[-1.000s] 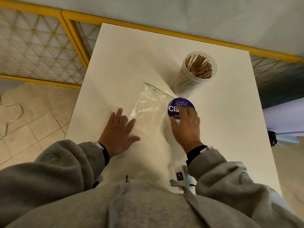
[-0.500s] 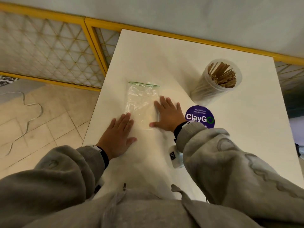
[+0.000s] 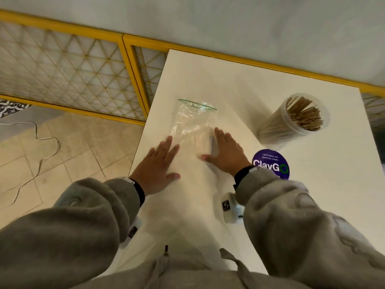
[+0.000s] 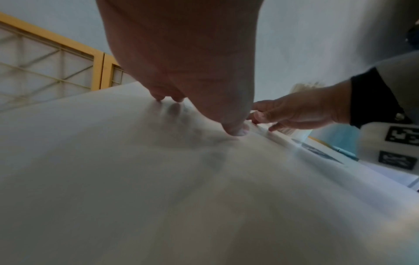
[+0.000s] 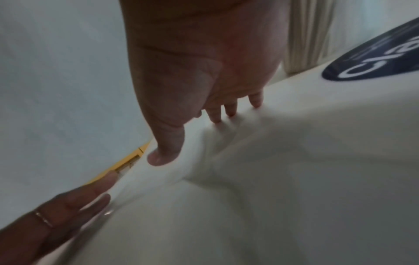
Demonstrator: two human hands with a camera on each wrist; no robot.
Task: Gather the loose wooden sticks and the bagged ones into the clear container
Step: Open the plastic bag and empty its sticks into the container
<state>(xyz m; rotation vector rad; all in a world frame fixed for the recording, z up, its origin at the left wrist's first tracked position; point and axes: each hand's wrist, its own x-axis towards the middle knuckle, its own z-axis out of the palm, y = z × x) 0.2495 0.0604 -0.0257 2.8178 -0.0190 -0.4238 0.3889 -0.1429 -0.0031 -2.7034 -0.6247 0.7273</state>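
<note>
A clear plastic zip bag (image 3: 193, 124) with a green seal lies flat on the white table (image 3: 239, 84), and it looks empty. My left hand (image 3: 160, 161) rests flat on the table at the bag's near left corner, fingers straight. On the bag's near right edge my right hand (image 3: 226, 154) lies flat too, thumb spread toward the left. The clear container (image 3: 295, 122) stands at the right, full of wooden sticks (image 3: 303, 114). In the right wrist view the right hand (image 5: 204, 114) presses its fingertips on the table, and the left hand's fingers (image 5: 75, 200) touch the bag's edge.
A round purple lid (image 3: 270, 164) printed "ClayGo" lies on the table beside my right wrist. The table's left edge (image 3: 143, 130) drops to a tiled floor with a white cable (image 3: 41, 147). A yellow-framed lattice panel (image 3: 73, 71) stands behind.
My right hand let go of the purple lid and moved left onto the bag. The bag now lies straightened between both hands. The left hand has hardly moved.
</note>
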